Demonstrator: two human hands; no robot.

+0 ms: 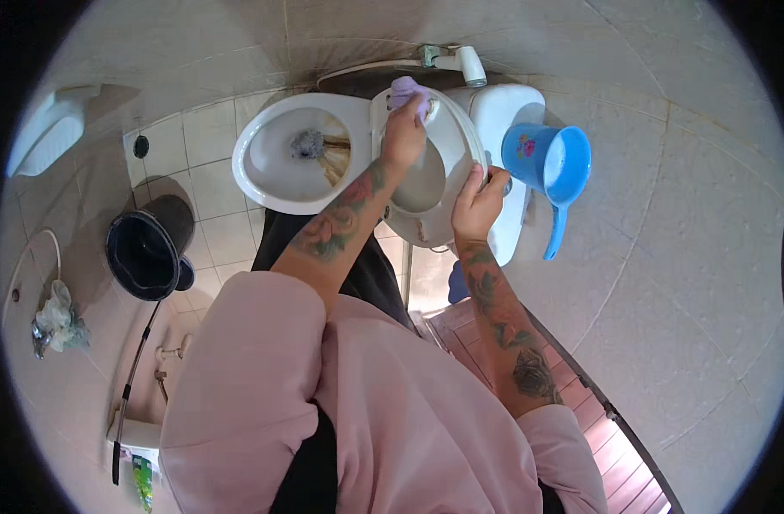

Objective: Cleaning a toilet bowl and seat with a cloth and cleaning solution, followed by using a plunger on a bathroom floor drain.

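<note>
In front of me is a white toilet bowl (pixel 250 173) with brown stains and a greyish patch inside. Its raised seat (pixel 453 138) leans toward the cistern (pixel 507 103), the lid behind it. My left hand (pixel 407 138) grips a bunched purple cloth (pixel 405 92) against the upper part of the seat, near the hinge side. My right hand (pixel 479 202) holds the seat and lid by their outer edge, beside the cistern. A blue plastic dipper (pixel 527 151) with a flower print lies on its side on the cistern.
A bidet sprayer (pixel 470 66) hangs on the wall behind the toilet. At the left are a black bucket (pixel 183 225), a long dark pole (pixel 135 379), a mesh bath sponge (pixel 59 318) and a floor drain (pixel 141 147). A pink slatted door (pixel 585 411) stands at the lower right.
</note>
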